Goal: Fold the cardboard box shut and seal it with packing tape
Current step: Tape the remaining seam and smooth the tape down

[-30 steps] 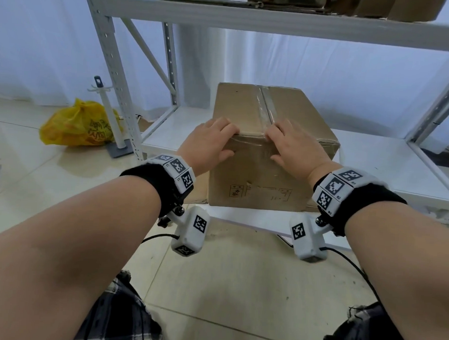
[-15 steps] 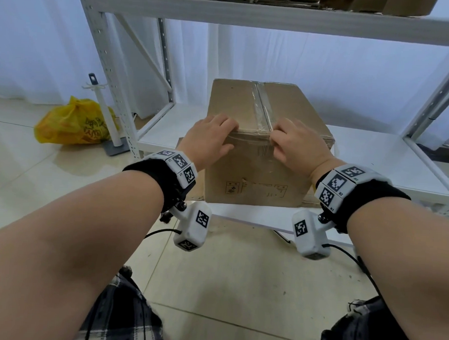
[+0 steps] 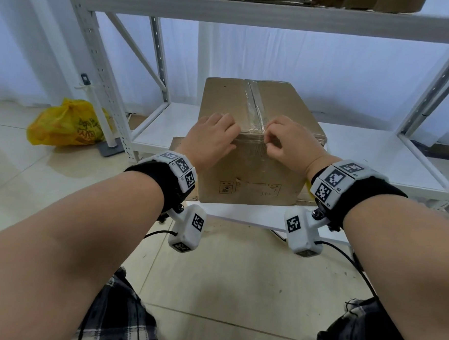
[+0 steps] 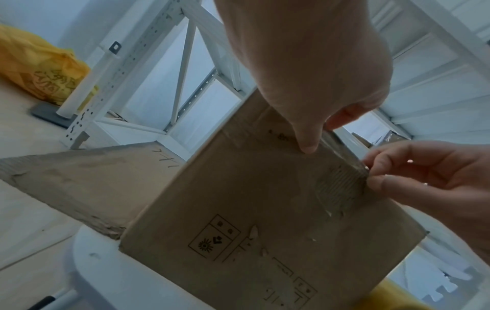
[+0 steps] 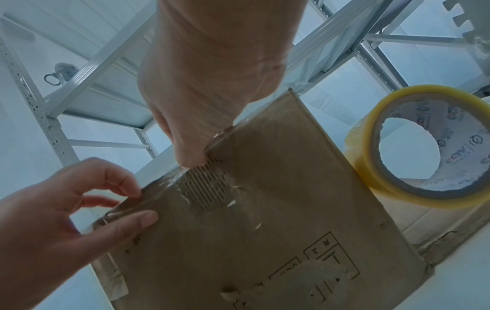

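Observation:
A brown cardboard box (image 3: pixel 249 170) stands on the low white shelf with its flaps closed. A strip of clear packing tape (image 3: pixel 256 110) runs along the top seam and over the near edge. My left hand (image 3: pixel 214 139) lies on the near top edge left of the seam, fingers on top and thumb (image 5: pixel 138 220) pressed on the front face. My right hand (image 3: pixel 283 141) is curled just right of the seam, its thumb and forefinger pinching the tape end at the edge (image 4: pixel 368 174). The yellow-tinted tape roll (image 5: pixel 413 146) stands at the box's right.
A flat piece of cardboard (image 4: pixel 79 178) lies under the box on the shelf board (image 3: pixel 371 154). White shelf uprights (image 3: pixel 100 63) and an upper beam (image 3: pixel 249 15) frame the bay. On the tiled floor at left sit a yellow plastic bag (image 3: pixel 67 123) and a white pole stand (image 3: pixel 98 109).
My right hand's fingers have curled from lying flat on the box edge into a pinch at the tape end. The left hand stays on the edge.

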Demonstrator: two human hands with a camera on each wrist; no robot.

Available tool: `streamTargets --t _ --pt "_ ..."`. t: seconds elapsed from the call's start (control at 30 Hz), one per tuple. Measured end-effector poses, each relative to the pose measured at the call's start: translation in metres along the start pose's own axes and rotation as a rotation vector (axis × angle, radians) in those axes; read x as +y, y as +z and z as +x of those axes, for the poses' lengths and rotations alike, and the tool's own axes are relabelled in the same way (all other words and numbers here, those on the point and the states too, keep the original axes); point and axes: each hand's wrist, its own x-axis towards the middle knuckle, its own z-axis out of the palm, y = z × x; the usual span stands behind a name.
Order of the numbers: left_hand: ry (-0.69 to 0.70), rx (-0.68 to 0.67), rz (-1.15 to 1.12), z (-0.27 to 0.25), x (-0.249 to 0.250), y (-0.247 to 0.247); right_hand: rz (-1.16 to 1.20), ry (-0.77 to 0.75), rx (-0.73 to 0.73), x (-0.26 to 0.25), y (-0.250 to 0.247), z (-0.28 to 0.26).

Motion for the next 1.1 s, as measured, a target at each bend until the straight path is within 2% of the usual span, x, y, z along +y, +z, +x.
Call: streamTargets --t 0.2,0.4,0.53,0.63,0.8,1.1 --pt "0.105 0.019 0.135 0.005 -0.003 -0.001 0.035 0.031 -0.023 -0.002 -0.003 0.003" --pt "0.102 -0.027 0.156 0.011 0.004 -0.005 0.063 0.049 -0.026 -0.004 -0.005 0.004" --pt "0.192 -0.05 0.262 0.014 0.004 -0.006 0.042 0.06 -0.027 -0.005 -0.004 0.004" --pt "0.264 -0.002 0.312 0.015 0.006 -0.003 0.019 0.074 -0.032 -0.009 -0.004 0.003" --pt "0.279 0.034 0.224 0.016 0.009 -0.006 -0.092 0.046 -0.138 -0.023 -0.004 0.004" --pt "0.225 0.006 0.099 0.009 0.004 -0.001 -0.073 0.097 -0.064 -0.025 -0.001 0.008"
